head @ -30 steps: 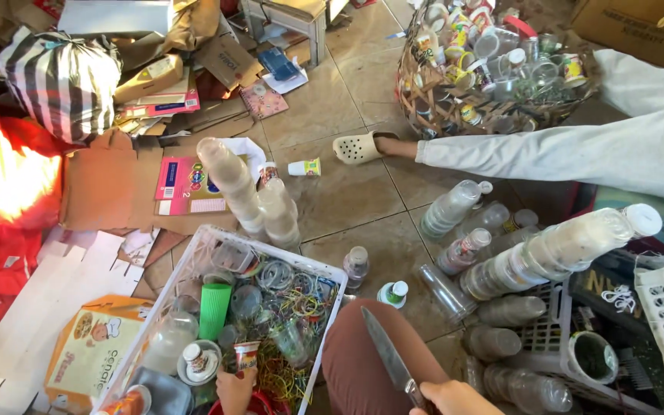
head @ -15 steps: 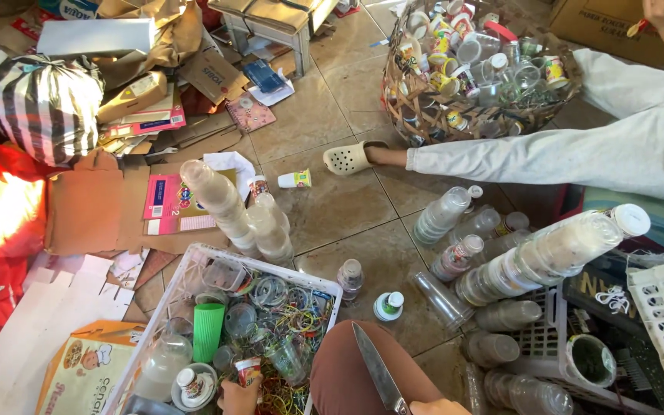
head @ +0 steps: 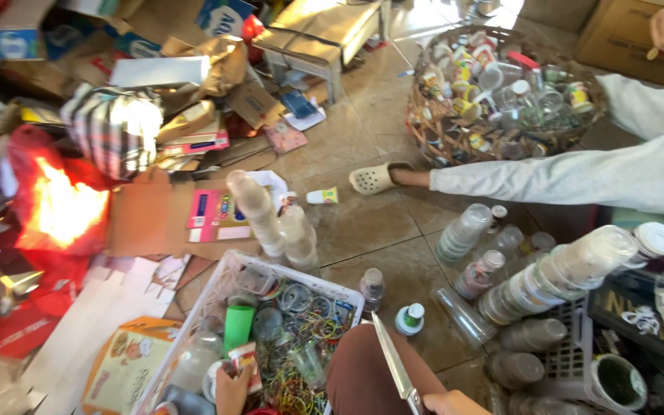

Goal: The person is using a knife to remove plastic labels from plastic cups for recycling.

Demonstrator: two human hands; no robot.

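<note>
Scissors (head: 395, 361) rise from our right hand (head: 446, 403) at the bottom edge of the floor view, their long blades pressed together and pointing up and slightly left above our brown-clad knee (head: 363, 376). Only the top of that hand shows, so we cannot tell how its fingers sit on the handles. Our left hand (head: 232, 390) is down in the white plastic crate (head: 313, 278), pinching a small red and white packet (head: 244, 361) beside a green tube (head: 238, 327), amid coloured rubber bands and clear cups.

We sit on a tan tiled floor (head: 363, 223) crowded with sorted waste. Flattened cardboard (head: 147, 219), printed boxes and a striped bag (head: 113, 131) cover the left side, with a red plastic bag (head: 59, 204) in bright sun. Two stacks of clear cups (head: 270, 219) lean just beyond the crate's far rim. A small bottle with a white cap (head: 410, 318) stands on the tiles just right of the blades. Further right lie more cup stacks (head: 562, 273) and bottles. At the far side a wicker basket (head: 432, 134) holds cups and jars, and another person's leg in pale trousers (head: 578, 177), with a cream clog (head: 374, 178), stretches across the tiles.
</note>
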